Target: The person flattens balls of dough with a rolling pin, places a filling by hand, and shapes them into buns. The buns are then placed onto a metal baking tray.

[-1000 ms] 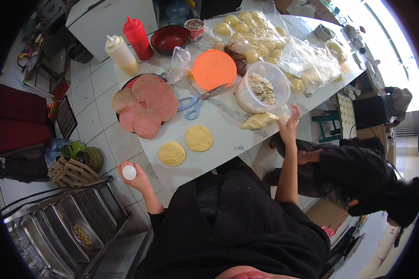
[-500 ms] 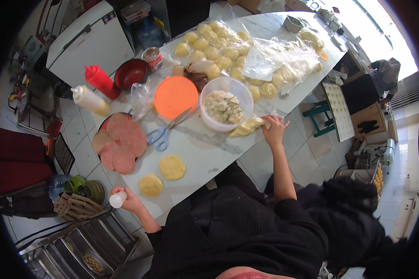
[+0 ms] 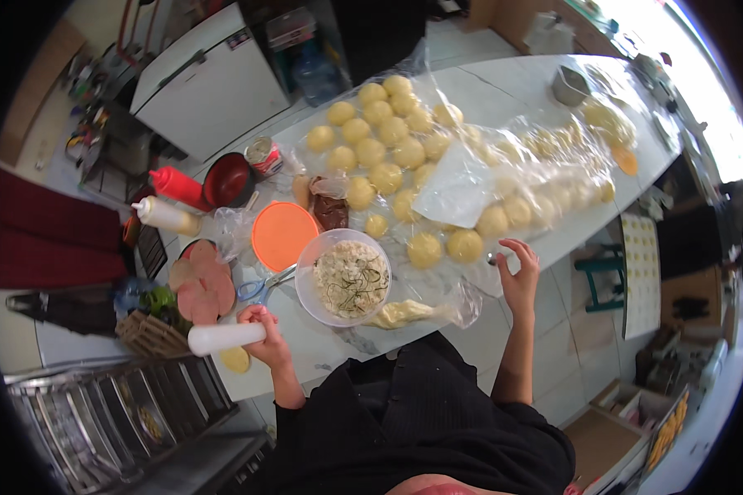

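Note:
My left hand (image 3: 266,337), fingers wrapped, grips a white rolling pin (image 3: 223,337) above the table's near left edge. Below the pin a flattened dough disc (image 3: 235,359) shows in part. My right hand (image 3: 520,276) has thumb and forefinger apart, beside a small metal spoon (image 3: 493,258); I see no firm hold on it. Left of that hand, a clear plastic bag of pale yellow filling (image 3: 404,313) lies by the near edge. A clear tub (image 3: 304,290) of white mixture with green shreds stands between my hands.
Plastic sheeting covers several dough balls (image 3: 385,177). Around the left side are an orange lid (image 3: 284,235), blue-handled scissors (image 3: 260,286), sliced meat (image 3: 206,289), a red squeeze bottle (image 3: 177,186) and a dark red bowl (image 3: 229,181). A tray of dough pieces (image 3: 641,272) stands at right.
My right hand has let go of the bag of filling and moved beside the spoon. My left hand, with the rolling pin, has come in over the table's edge. The view has shifted.

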The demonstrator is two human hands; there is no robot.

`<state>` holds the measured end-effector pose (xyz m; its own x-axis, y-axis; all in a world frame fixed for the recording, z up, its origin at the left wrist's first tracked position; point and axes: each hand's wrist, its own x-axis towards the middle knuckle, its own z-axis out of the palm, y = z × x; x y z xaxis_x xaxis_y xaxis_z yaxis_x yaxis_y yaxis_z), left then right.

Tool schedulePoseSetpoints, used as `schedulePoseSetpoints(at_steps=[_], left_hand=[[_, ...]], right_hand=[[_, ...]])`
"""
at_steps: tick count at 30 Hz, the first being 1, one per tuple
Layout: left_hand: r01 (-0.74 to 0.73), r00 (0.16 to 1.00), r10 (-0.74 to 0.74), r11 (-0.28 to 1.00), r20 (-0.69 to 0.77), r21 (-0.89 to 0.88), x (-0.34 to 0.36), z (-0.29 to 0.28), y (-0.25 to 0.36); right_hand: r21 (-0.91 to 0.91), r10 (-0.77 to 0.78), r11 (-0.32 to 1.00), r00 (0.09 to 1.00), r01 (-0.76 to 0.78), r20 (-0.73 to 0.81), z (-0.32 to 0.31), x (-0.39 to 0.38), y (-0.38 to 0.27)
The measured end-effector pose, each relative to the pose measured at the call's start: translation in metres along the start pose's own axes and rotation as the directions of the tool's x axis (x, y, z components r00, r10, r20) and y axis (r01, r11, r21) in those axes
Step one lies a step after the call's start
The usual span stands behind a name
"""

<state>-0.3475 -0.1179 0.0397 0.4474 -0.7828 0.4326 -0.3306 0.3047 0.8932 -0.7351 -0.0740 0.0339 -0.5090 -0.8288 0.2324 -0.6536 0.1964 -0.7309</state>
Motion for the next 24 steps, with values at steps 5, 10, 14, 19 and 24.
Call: schedulePoseSetpoints(at_steps=[5, 10, 14, 19, 24], left_hand=[[0.085, 0.994, -0.079, 0.993, -0.081, 0.082, -0.016, 0.001, 0.012], [0.191, 0.943, -0.147, 0.974, -0.298, 0.124, -0.036, -0.013, 0.031], [0.231, 0.896, -0.147, 0.961, -0.420, 0.155, -0.057, -0.020, 0.047], [0.251, 0.888, -0.195, 0.964, -0.415, 0.084, -0.074, -0.039, 0.041], [0.268, 0.885, -0.229, 0.963, -0.406, 0.039, -0.064, -0.063, 0.026]], right_hand=[[0.333, -0.177, 0.930, 0.983, 0.154, 0.039, 0.036, 0.060, -0.038], [0.680, -0.488, 0.723, 0.789, 0.126, 0.373, 0.152, 0.112, -0.137], [0.515, -0.409, 0.779, 0.333, -0.358, 0.850, 0.285, 0.135, -0.227], [0.065, -0.082, 0.614, 0.018, -0.787, 0.996, 0.413, 0.130, -0.264], [0.191, -0.031, 0.630, 0.222, -0.752, 0.975, 0.443, 0.121, -0.269]])
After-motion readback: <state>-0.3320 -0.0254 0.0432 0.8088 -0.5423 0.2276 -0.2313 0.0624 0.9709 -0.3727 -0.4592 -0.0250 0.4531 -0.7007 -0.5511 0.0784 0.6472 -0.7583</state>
